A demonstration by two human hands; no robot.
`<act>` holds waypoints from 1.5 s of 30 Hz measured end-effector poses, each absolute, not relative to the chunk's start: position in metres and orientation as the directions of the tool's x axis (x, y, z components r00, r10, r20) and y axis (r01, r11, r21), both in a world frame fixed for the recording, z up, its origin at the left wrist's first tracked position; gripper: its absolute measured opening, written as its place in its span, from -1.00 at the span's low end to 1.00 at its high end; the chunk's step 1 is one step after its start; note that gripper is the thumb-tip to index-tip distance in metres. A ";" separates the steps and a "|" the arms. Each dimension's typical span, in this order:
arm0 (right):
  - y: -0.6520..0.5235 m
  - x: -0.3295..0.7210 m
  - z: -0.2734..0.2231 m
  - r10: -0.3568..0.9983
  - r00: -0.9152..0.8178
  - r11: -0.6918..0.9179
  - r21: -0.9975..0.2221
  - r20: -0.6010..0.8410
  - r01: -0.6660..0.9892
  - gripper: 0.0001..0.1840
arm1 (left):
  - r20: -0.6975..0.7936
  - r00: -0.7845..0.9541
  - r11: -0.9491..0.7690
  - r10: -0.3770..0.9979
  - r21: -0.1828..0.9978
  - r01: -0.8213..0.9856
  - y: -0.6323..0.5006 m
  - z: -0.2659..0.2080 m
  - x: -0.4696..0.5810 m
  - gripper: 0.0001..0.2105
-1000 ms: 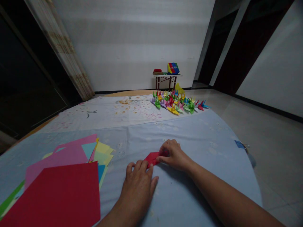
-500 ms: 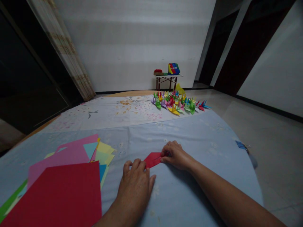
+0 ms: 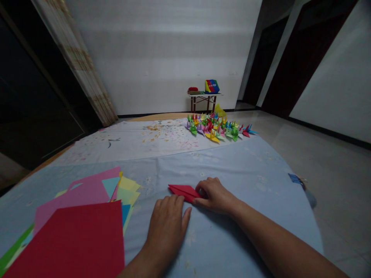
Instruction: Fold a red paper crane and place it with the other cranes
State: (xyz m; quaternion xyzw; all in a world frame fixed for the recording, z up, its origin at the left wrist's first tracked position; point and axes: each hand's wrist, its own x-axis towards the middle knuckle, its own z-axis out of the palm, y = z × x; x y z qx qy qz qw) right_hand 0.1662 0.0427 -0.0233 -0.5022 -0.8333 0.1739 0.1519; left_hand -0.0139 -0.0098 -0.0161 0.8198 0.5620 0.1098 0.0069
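A folded piece of red paper (image 3: 183, 190), long and pointed at its left end, lies on the light blue tablecloth (image 3: 232, 166) in front of me. My right hand (image 3: 216, 196) pinches its right end between thumb and fingers. Along the paper's near edge rests my left hand (image 3: 168, 218), palm down, fingers stretched and thumb apart, the fingertips touching the edge. A crease runs lengthwise across the paper's upper face.
To the left lies a stack of coloured paper sheets, a large red sheet (image 3: 78, 235) on top. Many folded paper cranes (image 3: 213, 127) stand at the table's far right. Behind them, a small folding table (image 3: 205, 95) holds a colourful box (image 3: 211, 86).
The red paper's left tip has come into view beyond my left fingers, which now lie flatter along its near edge. My right hand has shifted slightly, still pinching the right end.
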 end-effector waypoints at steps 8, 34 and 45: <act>0.036 0.162 -0.023 0.733 -0.673 0.635 -0.454 0.099 0.625 -0.83 | 0.200 0.331 -0.374 0.922 0.238 0.896 0.002 -0.027 -0.020 -0.70; 0.046 0.174 -0.024 0.716 -0.669 0.689 -0.353 0.200 0.633 -0.79 | 0.210 0.502 -0.541 0.839 0.217 0.813 0.005 -0.031 -0.025 -0.73; 0.047 0.174 -0.028 0.686 -0.702 0.710 -0.390 0.192 0.587 -0.81 | 0.181 0.511 -0.542 0.840 0.262 0.798 0.007 -0.029 -0.026 -0.77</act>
